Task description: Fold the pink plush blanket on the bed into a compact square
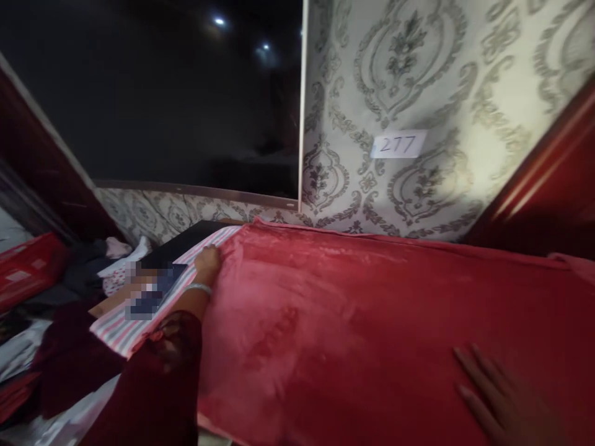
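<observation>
Red cloth [325, 322] lies spread below the wall [441, 105], with a striped cloth [116, 331] at its left end. The left hand [207, 263] is curled at that end, probably to steady it; whether it pinches fabric, I cannot tell. The right hand [506, 396], fingers loosely spread, grips nothing, perhaps placed to keep the surface flat. The red looks plush, paler and patchy leftward, deeper rightward.

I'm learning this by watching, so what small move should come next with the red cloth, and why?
Probably sweep the right hand leftward across the red cloth, smoothing toward the left hand. The cloth's left part looks paler and patchier than its right; the right hand is spread open over the right part, and the left hand is at the left edge.
</observation>
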`<state>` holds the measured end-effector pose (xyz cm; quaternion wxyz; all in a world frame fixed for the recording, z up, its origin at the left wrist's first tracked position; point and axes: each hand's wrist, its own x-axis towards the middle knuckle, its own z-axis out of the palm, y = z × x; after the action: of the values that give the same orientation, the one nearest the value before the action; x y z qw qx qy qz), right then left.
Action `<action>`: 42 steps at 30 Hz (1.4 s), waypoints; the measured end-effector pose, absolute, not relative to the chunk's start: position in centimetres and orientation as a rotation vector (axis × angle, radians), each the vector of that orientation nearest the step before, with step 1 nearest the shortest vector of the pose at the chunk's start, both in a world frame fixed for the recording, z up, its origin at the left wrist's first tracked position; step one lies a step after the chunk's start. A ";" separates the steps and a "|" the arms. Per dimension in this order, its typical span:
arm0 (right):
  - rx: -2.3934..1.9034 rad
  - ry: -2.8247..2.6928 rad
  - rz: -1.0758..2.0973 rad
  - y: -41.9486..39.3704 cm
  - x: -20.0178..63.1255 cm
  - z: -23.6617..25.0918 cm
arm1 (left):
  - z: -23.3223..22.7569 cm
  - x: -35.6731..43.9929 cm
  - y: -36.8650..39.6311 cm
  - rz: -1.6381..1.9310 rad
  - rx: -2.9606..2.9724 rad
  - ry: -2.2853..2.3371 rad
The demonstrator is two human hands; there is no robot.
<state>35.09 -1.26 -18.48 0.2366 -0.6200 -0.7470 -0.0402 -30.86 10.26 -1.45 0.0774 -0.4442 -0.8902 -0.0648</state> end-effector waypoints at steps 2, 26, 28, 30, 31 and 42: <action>-1.739 -2.045 -0.099 -1.5 34.1 -17.3 | -0.7 -29.9 10.5 -0.193 -1.354 -2.593; -1.982 -2.071 0.122 -2.4 29.7 -9.0 | -1.7 -9.0 16.2 -0.114 -2.268 -2.165; -1.981 -2.059 0.140 -2.5 29.6 -8.7 | -2.1 -5.1 15.9 -0.138 -2.401 -2.052; -1.985 -2.048 0.168 -2.6 29.5 -8.4 | -2.8 -1.8 15.5 -0.135 -2.499 -1.961; -1.986 -2.046 0.186 -2.6 29.5 -8.3 | -3.2 -0.6 15.2 -0.121 -2.523 -1.935; -1.903 -2.012 0.285 3.0 32.5 -3.7 | -5.4 1.6 15.2 0.103 -2.383 -1.825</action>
<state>32.49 2.99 -3.68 0.1779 -0.6726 -0.7112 0.1007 1.61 15.23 -5.45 0.0694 -0.7916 -0.6062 0.0342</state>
